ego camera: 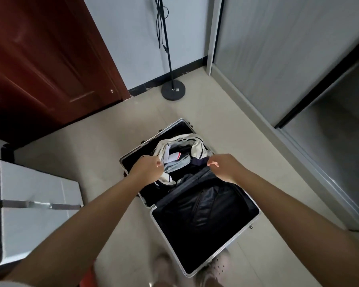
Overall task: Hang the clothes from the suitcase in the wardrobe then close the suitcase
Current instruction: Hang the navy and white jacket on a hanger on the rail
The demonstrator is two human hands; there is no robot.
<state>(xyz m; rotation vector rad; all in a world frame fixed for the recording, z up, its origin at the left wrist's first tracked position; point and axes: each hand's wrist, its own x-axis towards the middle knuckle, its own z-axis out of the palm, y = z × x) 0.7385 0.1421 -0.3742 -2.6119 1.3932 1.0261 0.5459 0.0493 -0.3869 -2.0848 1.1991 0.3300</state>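
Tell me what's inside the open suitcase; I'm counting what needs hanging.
The suitcase far half holds a heap of clothes: white, pale blue, dark. The near half shows only black lining. What lies beneath the heap is covered, so no count.

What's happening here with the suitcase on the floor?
A person is unpacking. A silver-framed suitcase lies wide open on the tiled floor, and both arms reach down over its far half, where a pile of white and dark clothes still sits. The left hand grips the cream garment at the pile's edge; the right hand pinches dark fabric. The near half holds only its black lining. The wardrobe stands to the right.
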